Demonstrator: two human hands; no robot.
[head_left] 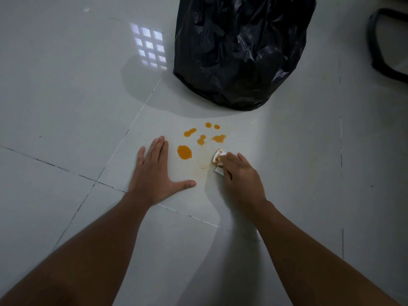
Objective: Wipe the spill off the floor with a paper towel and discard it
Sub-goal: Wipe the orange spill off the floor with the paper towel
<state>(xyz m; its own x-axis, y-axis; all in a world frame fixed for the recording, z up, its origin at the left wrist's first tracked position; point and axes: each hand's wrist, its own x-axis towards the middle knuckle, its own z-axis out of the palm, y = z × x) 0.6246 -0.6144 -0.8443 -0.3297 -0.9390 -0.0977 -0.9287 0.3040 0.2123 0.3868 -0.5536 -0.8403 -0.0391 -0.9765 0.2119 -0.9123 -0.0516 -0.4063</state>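
Head view: pale tiled floor [66, 96] is seen from above, dark grout lines crossing near the hands. Orange spill [184, 151] is spread as several separate drops and blobs on one tile, between the two hands and toward the black trash bag [240, 51]. A thin smeared film is seen just left of the right hand. Left hand [154, 173] is laid flat on the floor, fingers straight and released, thumb spread out, just beside the largest drop but not touching it. Right hand [239, 173] is pressed down on a crumpled paper towel [217, 161], fingers curled over it; towel is stained orange at its exposed edge. Bag stands beyond the spill, near it, apart from both hands. Bare floor lies left and right of the hands. Dark curved object [384, 43] is cut off at the upper right edge.
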